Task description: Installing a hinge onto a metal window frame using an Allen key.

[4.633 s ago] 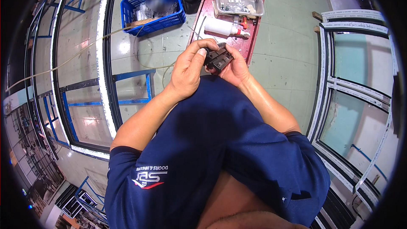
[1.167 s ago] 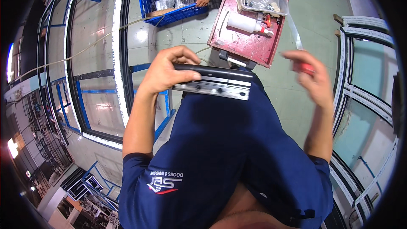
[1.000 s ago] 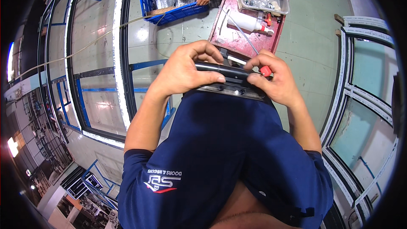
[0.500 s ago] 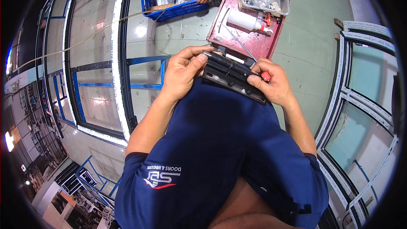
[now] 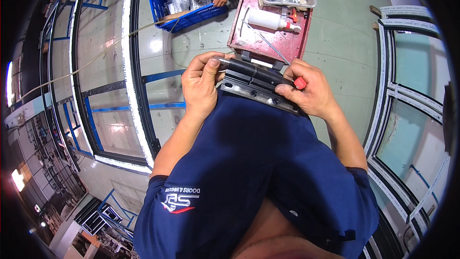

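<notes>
- I see upside-down white lettering (image 5: 183, 198) and a red stroke (image 5: 181, 209) on the navy shirt (image 5: 230, 177).
- Dark print runs along the left frame's (image 5: 137, 62) white film (image 5: 126, 57).
- Small dark print repeats on the right frame's (image 5: 414, 31) white tape (image 5: 409, 21).

A red bench (image 5: 251, 43) carries a white bottle (image 5: 264, 19) and, beside it, a clear plastic bin (image 5: 306, 4).

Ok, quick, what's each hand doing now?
Left hand: closed, pinching a metal pin at the black hinge.
Right hand: closed, holding that hinge and a red-handled tool.
</notes>
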The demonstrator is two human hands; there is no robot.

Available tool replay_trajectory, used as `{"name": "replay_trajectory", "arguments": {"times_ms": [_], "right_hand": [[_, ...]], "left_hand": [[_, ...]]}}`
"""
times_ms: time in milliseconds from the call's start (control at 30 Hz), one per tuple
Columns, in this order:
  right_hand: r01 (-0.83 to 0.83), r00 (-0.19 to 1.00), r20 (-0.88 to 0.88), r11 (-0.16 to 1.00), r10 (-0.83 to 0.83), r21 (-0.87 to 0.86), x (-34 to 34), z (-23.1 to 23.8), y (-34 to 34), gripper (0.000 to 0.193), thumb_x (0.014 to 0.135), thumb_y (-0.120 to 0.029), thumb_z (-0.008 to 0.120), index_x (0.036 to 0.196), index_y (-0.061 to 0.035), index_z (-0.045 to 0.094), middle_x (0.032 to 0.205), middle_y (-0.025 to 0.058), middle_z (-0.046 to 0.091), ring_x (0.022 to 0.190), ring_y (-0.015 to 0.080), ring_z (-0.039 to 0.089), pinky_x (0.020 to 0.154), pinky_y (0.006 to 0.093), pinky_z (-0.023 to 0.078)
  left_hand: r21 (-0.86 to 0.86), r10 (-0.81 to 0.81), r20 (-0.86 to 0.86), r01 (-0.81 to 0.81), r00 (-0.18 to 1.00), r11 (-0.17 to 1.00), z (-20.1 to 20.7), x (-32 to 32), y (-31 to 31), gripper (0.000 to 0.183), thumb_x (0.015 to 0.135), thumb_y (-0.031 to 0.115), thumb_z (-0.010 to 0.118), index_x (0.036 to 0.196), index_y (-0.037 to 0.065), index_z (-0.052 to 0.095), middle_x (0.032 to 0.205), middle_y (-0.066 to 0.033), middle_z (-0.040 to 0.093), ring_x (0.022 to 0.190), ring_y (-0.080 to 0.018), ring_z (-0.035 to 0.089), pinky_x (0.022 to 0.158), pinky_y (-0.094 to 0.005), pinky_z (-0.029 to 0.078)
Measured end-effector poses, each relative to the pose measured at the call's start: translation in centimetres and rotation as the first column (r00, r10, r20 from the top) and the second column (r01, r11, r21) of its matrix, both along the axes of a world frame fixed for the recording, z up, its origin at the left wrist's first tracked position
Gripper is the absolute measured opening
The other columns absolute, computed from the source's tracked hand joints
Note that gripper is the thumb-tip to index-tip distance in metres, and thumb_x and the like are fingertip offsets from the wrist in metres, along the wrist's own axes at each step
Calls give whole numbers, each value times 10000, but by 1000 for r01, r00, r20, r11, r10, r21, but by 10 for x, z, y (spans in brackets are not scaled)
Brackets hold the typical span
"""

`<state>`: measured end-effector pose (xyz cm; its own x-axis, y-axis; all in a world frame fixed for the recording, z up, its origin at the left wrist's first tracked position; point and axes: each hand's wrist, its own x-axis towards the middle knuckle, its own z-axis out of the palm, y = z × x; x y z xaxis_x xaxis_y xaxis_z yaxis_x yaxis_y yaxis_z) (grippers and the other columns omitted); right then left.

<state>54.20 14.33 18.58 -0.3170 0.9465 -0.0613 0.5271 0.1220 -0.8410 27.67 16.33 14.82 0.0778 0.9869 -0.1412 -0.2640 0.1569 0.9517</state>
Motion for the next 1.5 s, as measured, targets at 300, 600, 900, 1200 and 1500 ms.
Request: {"name": "replay_trajectory", "arguments": {"times_ms": [300, 600, 900, 1200, 1500], "right_hand": [[25, 1000, 8, 1000, -26, 19, -1, 4, -9, 355, 777, -274, 831, 808, -26, 578, 760, 99, 546, 700, 285, 557, 656, 383, 450], [20, 1000, 0, 999, -20, 25, -2, -2, -7, 365, 783, -270, 831, 793, -22, 564, 752, 95, 530, 690, 272, 543, 652, 375, 446], [36, 995, -90, 999, -38, -23, -6, -7, -5, 363, 799, -267, 805, 785, -14, 545, 750, 70, 495, 688, 210, 485, 644, 334, 412], [10, 996, -94, 1000, -9, 13, -11, -3, 1, 369, 763, -242, 848, 788, -21, 554, 731, 92, 534, 664, 255, 551, 632, 362, 448], [-11, 1000, -22, 1000, 11, -9, -12, 2, 6, 369, 763, -265, 844, 799, -20, 571, 735, 121, 566, 675, 290, 577, 633, 378, 461]], "left_hand": [[-44, 120, 167, -114, 979, 993, 4, 1, 0, 296, 1033, 278, 575, 1107, -8, 591, 1076, -200, 685, 987, -289, 715, 701, -269, 634], [-14, -7, 239, 10, 971, 1000, 3, -9, -2, 286, 1044, 239, 558, 1175, -13, 591, 1188, -234, 664, 1067, -323, 692, 889, -349, 601], [-109, -278, 166, 298, 946, 948, -4, -17, 0, 452, 1071, 307, 482, 1337, -55, 533, 1345, -280, 584, 1209, -320, 623, 1037, -422, 512], [-60, -476, 557, 604, 681, 794, -1, -15, 15, 595, 1066, 460, 401, 1374, -36, 519, 1413, -314, 506, 1297, -391, 551, 1075, -487, 477], [-53, -489, 437, 564, 755, 824, 0, -18, 14, 477, 1064, 373, 465, 1288, -36, 562, 1377, -317, 535, 1262, -378, 580, 1064, -481, 488]]}}
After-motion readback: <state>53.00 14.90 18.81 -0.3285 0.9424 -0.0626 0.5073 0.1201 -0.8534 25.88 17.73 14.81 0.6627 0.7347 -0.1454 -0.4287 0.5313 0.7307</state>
